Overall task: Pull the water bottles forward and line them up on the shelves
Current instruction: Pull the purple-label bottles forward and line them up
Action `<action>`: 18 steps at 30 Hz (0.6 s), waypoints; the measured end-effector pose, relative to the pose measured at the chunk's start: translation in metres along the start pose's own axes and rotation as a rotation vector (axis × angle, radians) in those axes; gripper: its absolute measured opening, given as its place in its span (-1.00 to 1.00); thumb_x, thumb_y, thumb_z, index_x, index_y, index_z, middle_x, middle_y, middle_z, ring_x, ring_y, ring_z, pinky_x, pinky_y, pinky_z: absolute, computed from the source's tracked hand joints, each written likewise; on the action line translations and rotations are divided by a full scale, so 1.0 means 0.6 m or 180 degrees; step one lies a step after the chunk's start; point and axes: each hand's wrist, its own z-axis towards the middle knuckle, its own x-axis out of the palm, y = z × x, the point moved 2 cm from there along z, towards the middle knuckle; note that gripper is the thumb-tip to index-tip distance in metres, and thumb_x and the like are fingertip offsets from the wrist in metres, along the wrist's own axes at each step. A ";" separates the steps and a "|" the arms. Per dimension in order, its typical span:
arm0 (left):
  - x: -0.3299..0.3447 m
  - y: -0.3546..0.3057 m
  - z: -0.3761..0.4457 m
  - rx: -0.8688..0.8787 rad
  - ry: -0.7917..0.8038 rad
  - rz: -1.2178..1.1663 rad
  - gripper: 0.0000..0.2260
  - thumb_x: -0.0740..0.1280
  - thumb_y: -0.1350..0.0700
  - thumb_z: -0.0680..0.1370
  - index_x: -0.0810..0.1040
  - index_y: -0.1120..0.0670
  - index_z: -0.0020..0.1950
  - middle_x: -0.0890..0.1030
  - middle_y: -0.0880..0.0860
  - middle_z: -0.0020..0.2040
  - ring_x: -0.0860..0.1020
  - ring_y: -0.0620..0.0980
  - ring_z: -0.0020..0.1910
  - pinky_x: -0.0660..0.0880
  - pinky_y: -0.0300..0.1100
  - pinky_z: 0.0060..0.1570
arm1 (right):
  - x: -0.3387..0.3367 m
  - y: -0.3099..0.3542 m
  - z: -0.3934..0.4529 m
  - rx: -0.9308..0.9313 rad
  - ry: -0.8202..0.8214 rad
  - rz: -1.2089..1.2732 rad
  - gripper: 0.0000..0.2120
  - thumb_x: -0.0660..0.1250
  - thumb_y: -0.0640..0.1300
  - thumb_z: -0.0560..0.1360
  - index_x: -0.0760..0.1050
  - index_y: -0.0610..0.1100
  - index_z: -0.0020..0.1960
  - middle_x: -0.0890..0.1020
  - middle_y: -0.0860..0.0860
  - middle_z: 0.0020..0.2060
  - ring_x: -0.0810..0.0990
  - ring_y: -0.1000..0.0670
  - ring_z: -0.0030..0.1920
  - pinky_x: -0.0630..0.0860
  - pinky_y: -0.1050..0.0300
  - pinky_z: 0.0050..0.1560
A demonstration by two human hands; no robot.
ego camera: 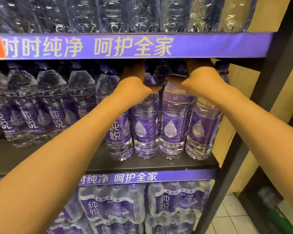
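— What's going on at that middle shelf [150, 163]?

— The person is reaching both arms in under the purple strip [201, 46]. The left hand [134, 76] is wrapping round the neck of a bottle [145, 125]; the right hand [200, 72] is closing over the top of the next bottle [175, 122] beside it. Fingers are going out of sight behind the caps, so I'm judging the grip by the curled knuckles.

— Where are those two sitting?

— Right below the hands, standing upright near the front edge, with one bottle touching on each outer side. Off to the left of the left hand, the rest of the row [46, 102] is sitting further back.

— So how should the pull go?

— I'd say low and level. Gripping at the neck is tipping-prone, so sliding the bases along the shelf rather than lifting seems wise. Stopping both flush with the neighbours, labels facing out, should be keeping the line straight. The strip overhead is leaving little room for knuckles.
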 end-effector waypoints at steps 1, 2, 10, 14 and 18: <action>0.005 -0.005 -0.004 0.0031 -0.0316 0.0061 -0.53 0.43 -0.30 0.40 0.46 0.01 0.09 0.52 0.07 -0.15 0.49 0.09 -0.24 0.47 -0.12 -0.27 | -0.005 0.001 -0.001 0.0004 0.0040 0.0048 -0.53 0.29 0.18 0.53 0.43 -0.15 0.24 0.56 -0.21 -0.07 0.45 -0.20 -0.21 0.30 0.12 -0.29; 0.011 -0.010 -0.005 0.0054 -0.0588 0.0190 -0.48 0.43 -0.30 0.40 0.46 0.03 0.14 0.52 0.09 -0.09 0.50 0.13 -0.15 0.46 -0.12 -0.21 | -0.010 0.000 0.000 0.0063 0.0136 0.0097 -0.69 0.29 0.14 0.53 0.48 -0.11 0.07 0.54 -0.19 -0.16 0.41 -0.15 -0.28 0.28 0.13 -0.33; -0.011 -0.014 -0.006 -0.0240 0.0076 0.0107 -0.61 0.30 -0.32 0.48 0.41 0.00 -0.06 0.45 0.03 -0.32 0.45 0.05 -0.35 0.35 -0.16 -0.40 | 0.007 0.018 0.000 0.0304 0.0094 -0.0304 -0.56 0.21 0.14 0.57 0.34 -0.17 -0.31 0.39 -0.10 -0.41 0.33 -0.12 -0.41 0.20 0.09 -0.41; -0.038 0.001 -0.003 -0.0162 0.0362 0.0255 -0.43 0.32 -0.30 0.50 0.33 -0.01 0.37 0.43 0.07 -0.31 0.35 0.00 -0.42 0.32 -0.12 -0.39 | 0.004 0.022 -0.002 0.0142 0.0096 -0.0475 -0.50 0.23 0.24 0.55 0.37 -0.24 -0.05 0.46 -0.17 -0.34 0.37 -0.16 -0.38 0.23 0.09 -0.40; -0.011 -0.018 -0.016 0.0130 -0.0471 0.0418 -0.30 0.37 -0.30 0.46 0.34 0.10 0.43 0.57 0.24 0.08 0.54 0.23 0.04 0.53 0.06 -0.04 | -0.019 0.020 0.000 0.0274 0.0640 -0.0269 -0.70 0.25 0.02 0.58 0.45 -0.24 0.04 0.51 -0.19 -0.26 0.38 -0.16 -0.32 0.28 0.03 -0.32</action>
